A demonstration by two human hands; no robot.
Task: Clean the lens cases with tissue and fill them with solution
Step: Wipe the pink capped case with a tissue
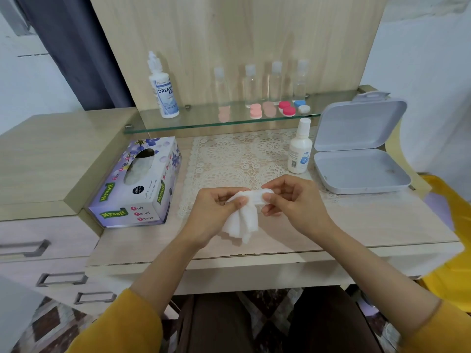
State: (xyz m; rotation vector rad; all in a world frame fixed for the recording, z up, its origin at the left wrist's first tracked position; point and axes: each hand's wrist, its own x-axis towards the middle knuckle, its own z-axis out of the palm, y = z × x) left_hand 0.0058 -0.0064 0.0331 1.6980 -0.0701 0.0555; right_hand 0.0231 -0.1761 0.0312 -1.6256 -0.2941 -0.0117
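Left hand curled, I am pinching the tissue and pressing it with my thumb into the white lens case, just above the table. My right hand is gripping the case's other end between thumb and fingertips. I am judging it best to be turning the tissue gently inside the well, holding the case steady, with the small solution bottle standing near.

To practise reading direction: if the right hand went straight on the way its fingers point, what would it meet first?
The right hand points left, so it would first meet the tissue it pinches, then the left hand gripping the other side. The hands look level, though depth is unclear.
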